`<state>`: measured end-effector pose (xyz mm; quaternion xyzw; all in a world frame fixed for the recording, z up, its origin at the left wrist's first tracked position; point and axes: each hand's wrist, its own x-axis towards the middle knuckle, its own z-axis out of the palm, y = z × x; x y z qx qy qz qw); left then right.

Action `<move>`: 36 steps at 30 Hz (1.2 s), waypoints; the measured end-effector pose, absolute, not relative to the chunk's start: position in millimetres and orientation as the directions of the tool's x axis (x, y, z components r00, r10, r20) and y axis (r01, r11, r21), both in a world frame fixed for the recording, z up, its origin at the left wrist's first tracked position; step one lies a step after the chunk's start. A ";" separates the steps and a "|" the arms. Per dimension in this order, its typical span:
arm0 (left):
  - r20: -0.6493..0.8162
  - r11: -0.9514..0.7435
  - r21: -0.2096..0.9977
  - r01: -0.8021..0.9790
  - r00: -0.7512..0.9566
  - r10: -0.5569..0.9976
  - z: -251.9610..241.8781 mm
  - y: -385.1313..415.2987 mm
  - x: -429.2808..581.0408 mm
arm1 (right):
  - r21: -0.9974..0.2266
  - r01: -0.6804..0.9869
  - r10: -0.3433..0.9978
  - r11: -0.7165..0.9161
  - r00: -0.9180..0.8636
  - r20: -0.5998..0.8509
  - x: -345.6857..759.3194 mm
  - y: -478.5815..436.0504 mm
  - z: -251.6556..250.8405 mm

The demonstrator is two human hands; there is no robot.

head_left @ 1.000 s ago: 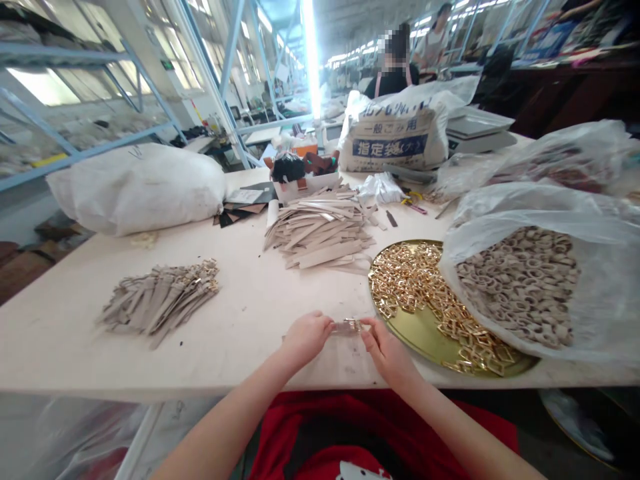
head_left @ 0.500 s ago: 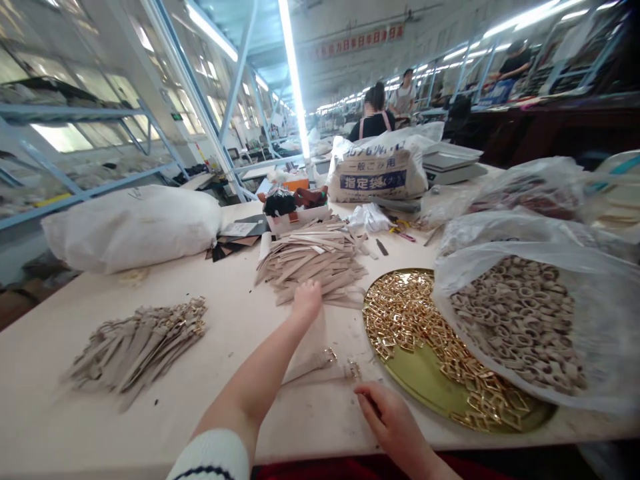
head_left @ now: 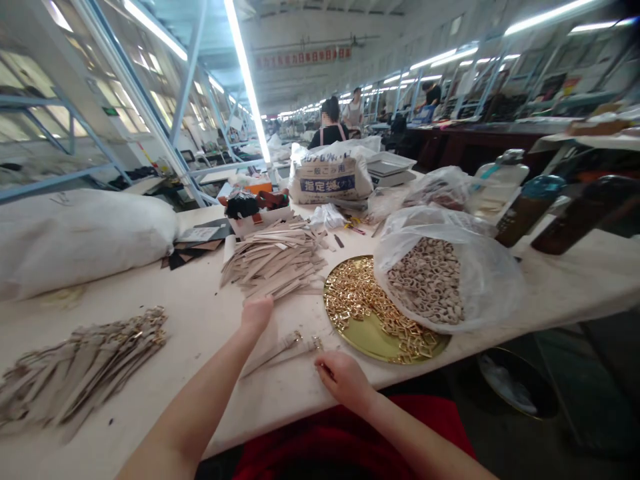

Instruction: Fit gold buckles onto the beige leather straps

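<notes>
My left hand (head_left: pixel 257 313) is closed at the near edge of a pile of flat beige straps (head_left: pixel 280 257), its fingers around the end of a strap there. My right hand (head_left: pixel 343 375) hovers by the table's front edge with curled fingers; whatever is in them is hidden. Just beyond it lie two beige straps with gold buckles (head_left: pixel 317 343) at their ends. A round gold tray (head_left: pixel 367 340) to the right carries many loose gold buckles (head_left: pixel 353 287). At the left is a bundle of buckled straps (head_left: pixel 85 363).
A clear plastic bag (head_left: pixel 485 287) of small beige loops (head_left: pixel 427 280) overlaps the tray. A large white sack (head_left: pixel 85 233) lies at the left. Farther back stand a box of dark pieces (head_left: pixel 257 217) and a printed sack (head_left: pixel 330 177). Bottles (head_left: pixel 530 210) stand at the right.
My view has swung to the right, so the scene sits farther left. My left hand has drawn back slightly toward me from the strap pile. The right hand keeps its curled pose.
</notes>
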<state>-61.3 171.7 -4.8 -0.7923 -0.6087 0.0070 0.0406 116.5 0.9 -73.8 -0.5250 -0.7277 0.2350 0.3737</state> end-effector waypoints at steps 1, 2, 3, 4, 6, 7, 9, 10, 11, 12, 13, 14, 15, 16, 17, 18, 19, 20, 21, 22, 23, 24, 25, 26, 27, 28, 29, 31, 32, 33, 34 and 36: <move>0.049 -0.249 -0.054 0.967 0.251 0.967 0.1 169.4 -63.4 | -0.741 0.578 0.938 0.341 -0.162 0.306 118.7 -0.9 -71.8; 0.061 -0.243 -0.031 0.970 0.245 0.968 5.3 167.2 -65.7 | -0.750 0.567 0.937 0.340 -0.142 0.318 123.5 -2.7 -68.5; 0.074 -0.240 -0.002 0.971 0.239 0.968 10.4 164.7 -67.8 | -0.758 0.560 0.937 0.336 -0.115 0.330 131.4 -4.0 -63.6; 0.085 -0.237 0.032 0.971 0.233 0.969 14.9 161.6 -69.4 | -0.757 0.563 0.934 0.331 -0.080 0.348 142.9 -4.3 -57.2; 0.093 -0.237 0.096 0.967 0.228 0.969 21.5 152.6 -69.6 | -0.727 0.619 0.921 0.297 0.014 0.388 176.8 -0.3 -41.0; 0.083 -0.235 0.148 0.960 0.225 0.971 23.1 146.1 -67.5 | -0.695 0.672 0.908 0.256 0.080 0.412 198.3 4.5 -32.4; 0.001 -0.207 0.379 0.902 0.223 0.975 23.8 128.5 -58.5 | -0.591 0.806 0.879 0.033 0.258 0.401 246.2 19.5 -17.4; -0.077 -0.141 0.576 0.805 0.225 0.971 23.3 117.7 -51.7 | -0.501 0.858 0.873 -0.116 0.329 0.360 270.1 28.8 -12.3; -0.169 -0.039 0.764 0.644 0.259 0.951 22.6 105.8 -43.7 | -0.468 0.864 0.868 -0.186 0.368 0.334 292.3 38.7 -9.2; -0.239 0.075 0.882 0.466 0.304 0.922 22.1 93.4 -34.9 | -0.445 0.865 0.867 -0.232 0.392 0.309 311.9 48.5 -8.3; -0.296 0.187 0.932 0.311 0.355 0.887 22.0 81.3 -25.7 | -0.418 0.865 0.871 -0.276 0.410 0.272 328.1 58.0 -9.5; -0.345 0.288 0.937 0.198 0.383 0.857 22.3 69.9 -16.5 | -0.396 0.864 0.877 -0.311 0.422 0.230 340.5 66.8 -12.4; -0.391 0.375 0.919 0.123 0.415 0.822 23.2 59.8 -7.7 | -0.371 0.862 0.883 -0.345 0.432 0.185 349.3 74.7 -16.5; -0.422 0.438 0.896 0.066 0.430 0.798 24.4 51.6 0.3 | -0.345 0.860 0.886 -0.376 0.443 0.138 354.9 81.6 -21.5; -0.445 0.484 0.875 0.031 0.447 0.776 25.9 45.4 7.4 | -0.320 0.857 0.886 -0.404 0.453 0.094 358.1 87.4 -26.8; -0.461 0.515 0.857 0.006 0.457 0.761 27.3 41.1 13.2 | -0.297 0.854 0.884 -0.428 0.463 0.057 359.8 92.0 -32.0; -0.471 0.538 0.843 -0.015 0.464 0.751 28.3 38.6 17.7 | -0.276 0.851 0.882 -0.446 0.471 0.027 360.9 95.6 -36.7; -0.480 0.555 0.831 -0.029 0.465 0.744 28.9 37.4 20.9 | -0.259 0.850 0.879 -0.459 0.477 0.005 361.9 98.3 -40.9; -0.489 0.568 0.822 -0.039 0.461 0.740 28.8 37.2 23.0 | -0.246 0.849 0.877 -0.468 0.481 -0.010 363.4 100.0 -44.5; -0.497 0.577 0.816 -0.046 0.455 0.739 28.0 37.5 24.2 | -0.237 0.848 0.875 -0.474 0.483 -0.021 365.5 101.1 -47.7; -0.505 0.584 0.811 -0.048 0.447 0.738 26.6 38.0 24.7 | -0.230 0.846 0.873 -0.480 0.487 -0.028 368.2 101.5 -50.5; -0.513 0.589 0.807 -0.045 0.440 0.737 24.7 38.4 24.8 | -0.225 0.845 0.871 -0.484 0.490 -0.032 371.2 101.4 -53.2; -0.516 0.591 0.806 -0.043 0.439 0.735 22.5 38.6 24.6 | -0.220 0.845 0.870 -0.487 0.492 -0.035 374.4 100.8 -55.7; -0.516 0.591 0.806 -0.040 0.441 0.734 20.2 38.4 24.4 | -0.217 0.846 0.870 -0.487 0.491 -0.037 377.4 99.9 -58.1; -0.511 0.588 0.808 -0.043 0.445 0.735 18.1 37.9 24.1 | -0.216 0.850 0.874 -0.481 0.485 -0.038 380.0 98.6 -60.1; -0.504 0.584 0.811 -0.048 0.449 0.737 16.2 37.0 23.8 | -0.220 0.855 0.880 -0.469 0.473 -0.036 382.1 97.1 -61.6; -0.498 0.581 0.812 -0.056 0.453 0.740 14.9 35.8 23.4 | -0.228 0.862 0.888 -0.453 0.458 -0.034 383.7 95.2 -62.4; -0.496 0.582 0.809 -0.074 0.446 0.746 13.8 32.8 22.5 | -0.262 0.870 0.903 -0.417 0.430 -0.010 385.3 90.4 -60.8; -0.501 0.590 0.803 -0.084 0.440 0.745 13.9 31.2 21.8 | -0.277 0.874 0.909 -0.399 0.417 0.005 385.5 87.4 -58.1; -0.508 0.599 0.795 -0.096 0.435 0.744 14.3 29.7 20.9 | -0.292 0.876 0.913 -0.385 0.408 0.022 385.3 84.1 -54.0; -0.517 0.611 0.784 -0.112 0.427 0.742 14.6 28.3 19.9 | -0.309 0.875 0.913 -0.372 0.405 0.047 384.6 80.4 -48.7; -0.538 0.637 0.755 -0.152 0.412 0.736 14.8 26.0 17.8 | -0.359 0.867 0.904 -0.345 0.410 0.121 380.3 71.4 -35.2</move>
